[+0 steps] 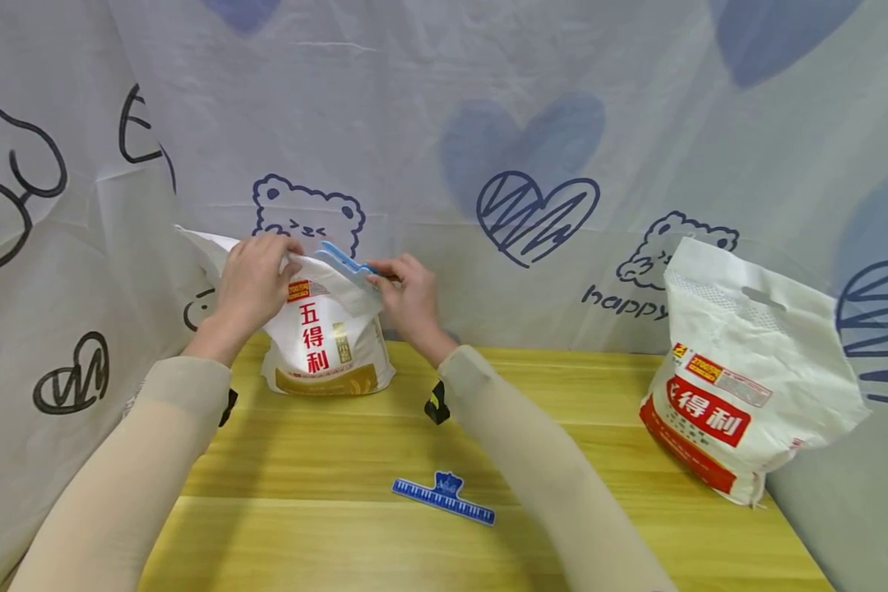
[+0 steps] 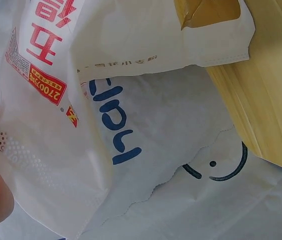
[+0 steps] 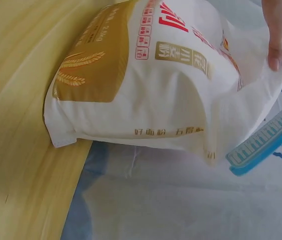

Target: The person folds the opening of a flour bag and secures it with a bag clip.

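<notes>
Head view: left hand point(image 1: 255, 275) pinches gold-banded bag point(image 1: 331, 333), right hand point(image 1: 412, 298) grips light-blue clip point(image 1: 344, 261); at that bag's five o'clock, dark-blue clip point(image 1: 444, 497); at three, beyond right sleeve point(image 1: 540, 456), red-labelled bag point(image 1: 747, 362)

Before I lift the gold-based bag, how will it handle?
The gold-based bag is probably floppy up top, where its thin edge bends by the left hand. Likely heavy low down: its lower body bulges. With a broad base on the table, it seems apt to slump, not roll.

Beige slvs point(image 1: 543, 460), plain cuffs point(image 1: 468, 372); blk R-wrist gadget point(image 1: 438, 403) w/ yellowish mark (prob. cam).
</notes>
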Action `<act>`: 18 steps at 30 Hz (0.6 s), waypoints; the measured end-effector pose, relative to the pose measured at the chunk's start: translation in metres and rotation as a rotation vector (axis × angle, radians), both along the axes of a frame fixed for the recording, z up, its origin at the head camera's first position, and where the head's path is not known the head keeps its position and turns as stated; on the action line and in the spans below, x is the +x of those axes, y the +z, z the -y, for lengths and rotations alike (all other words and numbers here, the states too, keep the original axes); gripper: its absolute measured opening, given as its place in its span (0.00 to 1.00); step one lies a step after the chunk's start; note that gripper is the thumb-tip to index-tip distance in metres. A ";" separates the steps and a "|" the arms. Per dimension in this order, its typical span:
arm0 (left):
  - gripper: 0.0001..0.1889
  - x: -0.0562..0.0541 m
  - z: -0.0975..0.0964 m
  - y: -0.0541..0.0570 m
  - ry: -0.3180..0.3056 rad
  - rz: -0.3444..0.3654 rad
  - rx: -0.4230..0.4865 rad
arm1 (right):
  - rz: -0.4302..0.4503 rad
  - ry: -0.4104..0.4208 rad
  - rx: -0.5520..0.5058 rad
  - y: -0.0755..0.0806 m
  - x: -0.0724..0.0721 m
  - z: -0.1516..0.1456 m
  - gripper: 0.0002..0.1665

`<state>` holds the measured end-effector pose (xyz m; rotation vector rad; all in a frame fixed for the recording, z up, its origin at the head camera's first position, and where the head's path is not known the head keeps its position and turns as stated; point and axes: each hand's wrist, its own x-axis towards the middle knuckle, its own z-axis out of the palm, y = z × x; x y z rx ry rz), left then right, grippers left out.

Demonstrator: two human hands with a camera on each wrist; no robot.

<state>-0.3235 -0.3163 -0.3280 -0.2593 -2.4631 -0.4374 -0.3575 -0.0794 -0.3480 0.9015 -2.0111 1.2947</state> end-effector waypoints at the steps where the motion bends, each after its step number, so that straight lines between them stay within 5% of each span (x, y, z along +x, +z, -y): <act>1: 0.10 0.000 0.000 0.000 -0.001 0.000 0.000 | 0.025 0.001 -0.009 0.001 -0.001 0.000 0.10; 6: 0.10 -0.001 0.001 0.000 -0.001 -0.001 0.002 | 0.115 0.001 0.016 0.004 -0.007 0.004 0.09; 18: 0.14 0.002 0.000 0.002 0.024 0.047 0.048 | 0.140 -0.026 0.125 0.001 -0.016 0.021 0.08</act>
